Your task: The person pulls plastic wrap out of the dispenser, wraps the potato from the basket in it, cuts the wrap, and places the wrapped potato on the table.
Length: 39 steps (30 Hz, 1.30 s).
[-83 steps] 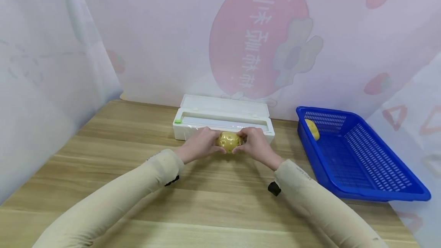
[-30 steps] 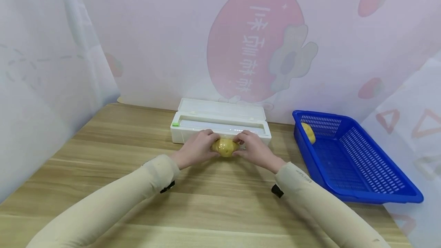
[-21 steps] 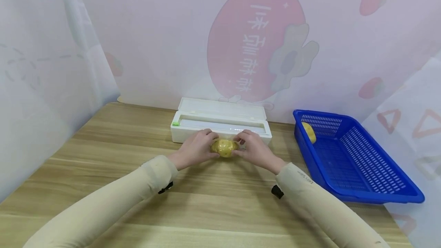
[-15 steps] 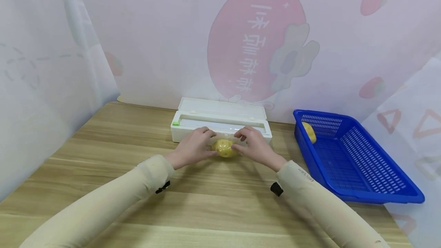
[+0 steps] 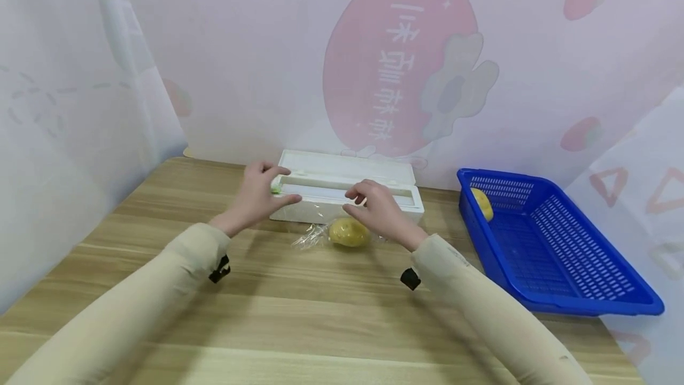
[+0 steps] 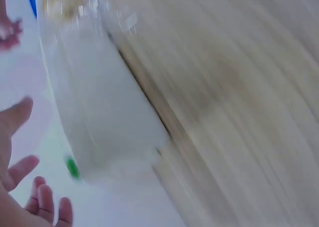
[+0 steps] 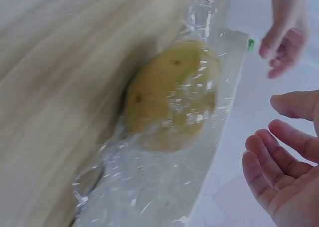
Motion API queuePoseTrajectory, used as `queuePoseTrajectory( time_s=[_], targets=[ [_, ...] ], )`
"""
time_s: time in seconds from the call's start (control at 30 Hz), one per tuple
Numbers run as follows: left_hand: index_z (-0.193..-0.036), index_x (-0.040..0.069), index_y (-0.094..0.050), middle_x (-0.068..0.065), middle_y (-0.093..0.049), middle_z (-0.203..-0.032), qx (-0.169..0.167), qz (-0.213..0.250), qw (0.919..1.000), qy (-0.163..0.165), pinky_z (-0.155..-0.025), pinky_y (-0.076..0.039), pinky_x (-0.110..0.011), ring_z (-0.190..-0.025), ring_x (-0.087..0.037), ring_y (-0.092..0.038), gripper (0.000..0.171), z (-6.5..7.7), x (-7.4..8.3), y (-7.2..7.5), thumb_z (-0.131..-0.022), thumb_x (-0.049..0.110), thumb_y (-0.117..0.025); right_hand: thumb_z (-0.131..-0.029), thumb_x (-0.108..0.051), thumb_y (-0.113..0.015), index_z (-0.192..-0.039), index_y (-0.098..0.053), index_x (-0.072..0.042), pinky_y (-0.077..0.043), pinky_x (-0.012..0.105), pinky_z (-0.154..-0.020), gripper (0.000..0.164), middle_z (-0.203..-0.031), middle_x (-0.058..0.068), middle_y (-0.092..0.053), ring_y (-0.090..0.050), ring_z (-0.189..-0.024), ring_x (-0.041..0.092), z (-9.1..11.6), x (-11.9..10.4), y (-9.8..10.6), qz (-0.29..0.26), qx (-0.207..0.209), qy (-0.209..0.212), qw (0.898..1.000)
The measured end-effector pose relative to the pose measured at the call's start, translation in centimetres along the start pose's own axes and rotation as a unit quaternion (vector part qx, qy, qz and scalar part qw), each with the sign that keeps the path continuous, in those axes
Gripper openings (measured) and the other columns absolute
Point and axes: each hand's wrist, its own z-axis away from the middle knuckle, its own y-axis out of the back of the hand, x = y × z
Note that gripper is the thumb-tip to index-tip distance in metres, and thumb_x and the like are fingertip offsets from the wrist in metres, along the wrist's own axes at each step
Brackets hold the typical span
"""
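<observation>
A potato (image 5: 348, 233) wrapped in clear cling film (image 5: 312, 236) lies on the table in front of a white cling film dispenser (image 5: 299, 213). My left hand (image 5: 251, 196) is raised at the dispenser's left end, thumb and fingers apart, by the green slider (image 5: 275, 188). Over the dispenser's front edge, just behind the potato, hovers my right hand (image 5: 380, 211) with loosely bent fingers and nothing in them. The right wrist view shows film stretched over the potato (image 7: 169, 97) and spreading to both sides. In the left wrist view the dispenser (image 6: 99, 102) is blurred.
A blue plastic basket (image 5: 534, 299) stands at the right, with another potato (image 5: 483, 204) at its left wall. The dispenser's lid (image 5: 347, 165) is up against the printed curtain (image 5: 240, 76) behind. Wooden table surface (image 5: 320, 314) extends in front.
Both hands have let go of the wrapped potato. The left hand has moved left and up to the dispenser's end; the right hand has lifted slightly. The potato now rests on the table.
</observation>
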Motion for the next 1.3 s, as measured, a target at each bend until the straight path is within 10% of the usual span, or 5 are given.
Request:
queuePoseTrajectory(
  time_s=[0.6, 0.83, 1.3],
  targets=[
    [-0.115, 0.021, -0.072, -0.023, -0.025, -0.153, -0.135, 0.127, 0.9759, 0.114, -0.103, 0.009, -0.072, -0.141, -0.043, -0.013, 0.054, -0.4, -5.9, 0.2, -0.075, 0.056, -0.080, -0.091, -0.017, -0.072, -0.103, -0.072, -0.003, -0.051, 0.028, -0.071, 0.019, -0.087, 0.000, -0.069, -0.063, -0.079, 0.015, -5.4, -2.7, -2.2, -0.147, -0.002, -0.067, 0.987],
    [-0.107, 0.017, -0.073, -0.020, -0.027, -0.153, -0.141, 0.172, 0.9684, 0.113, -0.106, -0.020, -0.066, -0.141, -0.037, -0.022, 0.046, -0.4, -6.4, -0.1, -0.075, 0.050, -0.083, -0.091, -0.020, -0.073, -0.101, -0.075, -0.007, -0.053, 0.028, -0.069, 0.017, -0.087, 0.002, -0.071, -0.063, -0.079, 0.019, -7.2, -2.9, -4.1, -0.199, -0.031, -0.101, 0.974],
    [-0.105, 0.015, -0.076, -0.008, -0.059, -0.130, -0.138, 0.208, 0.9653, 0.078, -0.103, -0.031, -0.060, -0.129, -0.030, -0.041, 0.033, -0.9, -6.8, -0.8, -0.082, 0.037, -0.082, -0.089, -0.014, -0.075, -0.096, -0.077, -0.006, -0.045, 0.022, -0.054, 0.011, -0.074, 0.002, -0.070, -0.060, -0.063, 0.012, -9.7, -4.1, -8.3, -0.180, -0.050, -0.081, 0.979]
  ],
)
